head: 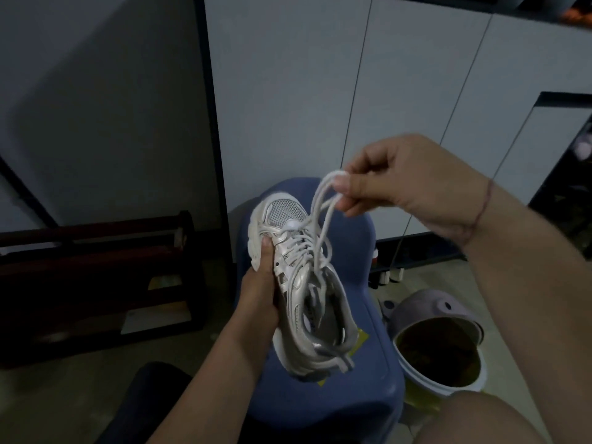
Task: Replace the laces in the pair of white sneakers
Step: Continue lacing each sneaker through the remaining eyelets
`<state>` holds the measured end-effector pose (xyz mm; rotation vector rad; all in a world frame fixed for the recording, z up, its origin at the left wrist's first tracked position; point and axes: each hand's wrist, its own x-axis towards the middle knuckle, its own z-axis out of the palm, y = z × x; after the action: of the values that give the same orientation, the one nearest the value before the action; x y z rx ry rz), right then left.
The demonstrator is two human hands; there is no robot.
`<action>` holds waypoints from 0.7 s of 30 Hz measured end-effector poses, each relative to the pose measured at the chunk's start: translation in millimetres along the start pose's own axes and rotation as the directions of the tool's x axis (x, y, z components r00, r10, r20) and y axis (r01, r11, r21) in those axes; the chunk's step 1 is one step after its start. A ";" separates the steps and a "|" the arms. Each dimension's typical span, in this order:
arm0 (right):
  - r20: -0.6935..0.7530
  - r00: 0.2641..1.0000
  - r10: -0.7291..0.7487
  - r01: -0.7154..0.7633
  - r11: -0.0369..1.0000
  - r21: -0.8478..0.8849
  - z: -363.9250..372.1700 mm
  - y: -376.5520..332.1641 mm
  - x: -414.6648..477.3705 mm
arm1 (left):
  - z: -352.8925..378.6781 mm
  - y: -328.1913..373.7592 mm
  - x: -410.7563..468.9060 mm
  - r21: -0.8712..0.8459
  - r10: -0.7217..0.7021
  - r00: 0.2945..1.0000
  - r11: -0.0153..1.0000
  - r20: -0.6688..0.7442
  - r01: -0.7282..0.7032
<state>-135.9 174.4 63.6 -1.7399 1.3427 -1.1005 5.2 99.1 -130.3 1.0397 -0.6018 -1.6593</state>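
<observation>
Fingers (344, 186) of right hand (413, 190) are pinching lace (331, 177) loops just above sneaker (296, 280), lace running down-left into it; left hand (258, 283) is gripping sneaker's side, toe pointing away.

I have just one view, head-worn: it looks forward and down from close above the blue stool (368, 395), facing white cabinet doors (400, 107).

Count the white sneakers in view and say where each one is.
1. The white mesh sneaker is gripped by the left hand above the blue plastic stool; the right hand pinches its white lace loops. Its partner is not in view.
</observation>
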 end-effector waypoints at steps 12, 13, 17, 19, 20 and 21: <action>0.076 0.960 0.268 -0.223 0.904 -0.366 17.2 86.0 -46.2 | -1.6 5.7 0.5 0.029 -0.090 0.996 0.996 0.014 0.090; 0.055 0.962 0.266 -0.220 0.883 -0.415 16.4 87.3 -44.9 | -1.6 4.2 0.5 0.049 -0.089 0.996 0.995 0.020 0.088; 0.025 0.969 0.244 -0.202 0.854 -0.478 21.7 85.8 -38.7 | -0.2 4.1 -0.9 0.042 -0.084 0.996 0.996 0.027 0.083; 0.054 0.969 0.240 -0.182 0.848 -0.497 33.7 85.1 -36.6 | -1.5 -1.9 6.5 0.018 -0.114 0.993 0.993 0.012 0.114; 0.066 0.969 0.237 -0.172 0.844 -0.508 40.3 86.0 -36.3 | -1.9 -5.2 9.7 0.013 -0.113 0.994 0.994 -0.011 0.113; 0.072 0.969 0.235 -0.165 0.839 -0.518 46.6 87.8 -36.6 | -2.7 -7.3 12.1 0.018 -0.109 0.994 0.994 -0.028 0.109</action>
<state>-133.3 189.0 -41.3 -1.9340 1.7974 -0.5205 2.9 90.4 -141.7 1.1247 -0.5525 -1.7342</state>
